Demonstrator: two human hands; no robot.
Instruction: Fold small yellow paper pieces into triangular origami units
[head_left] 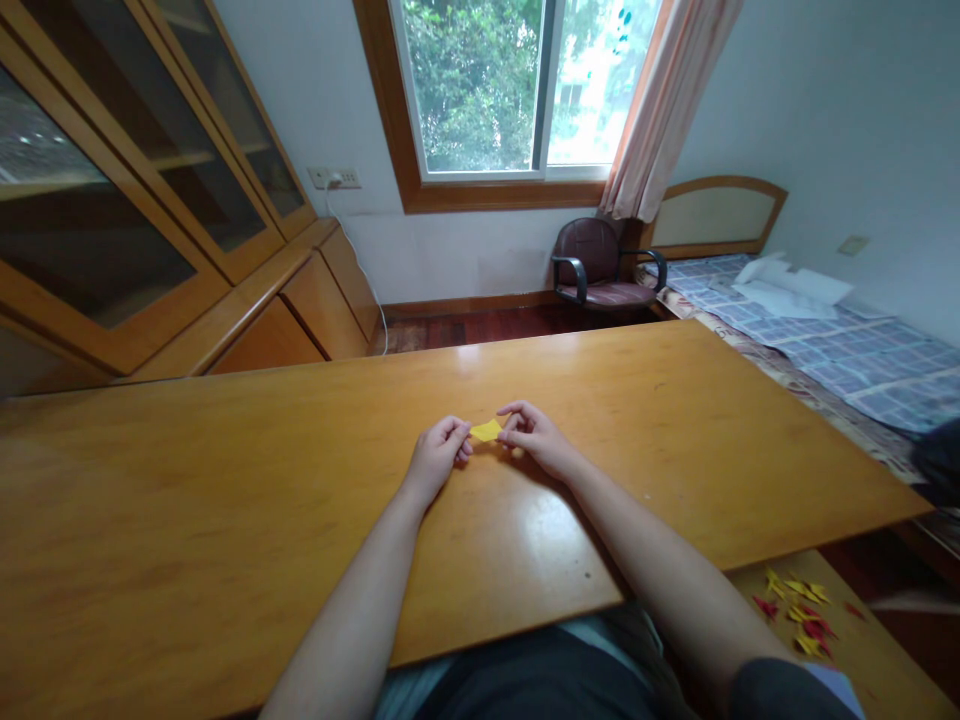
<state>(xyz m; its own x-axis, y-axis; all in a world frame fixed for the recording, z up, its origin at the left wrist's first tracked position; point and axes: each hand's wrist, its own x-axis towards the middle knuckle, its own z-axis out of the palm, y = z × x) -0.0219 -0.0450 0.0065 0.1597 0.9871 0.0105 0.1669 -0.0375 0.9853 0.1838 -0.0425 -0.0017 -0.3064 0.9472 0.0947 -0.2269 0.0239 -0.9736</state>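
A small yellow folded paper piece [486,431] is held between both my hands just above the wooden table [225,480], near its middle. My left hand [437,457] pinches the paper's left end with curled fingers. At the right end, my right hand [534,437] pinches it too, fingers bent over the paper. Both forearms rest on the table, reaching in from the near edge.
Several small yellow and red folded paper pieces [799,605] lie on a lower wooden surface at the bottom right. A dark office chair [600,265] stands under the window. A bed [825,345] runs along the right, and wooden glass-door cabinets [150,200] along the left.
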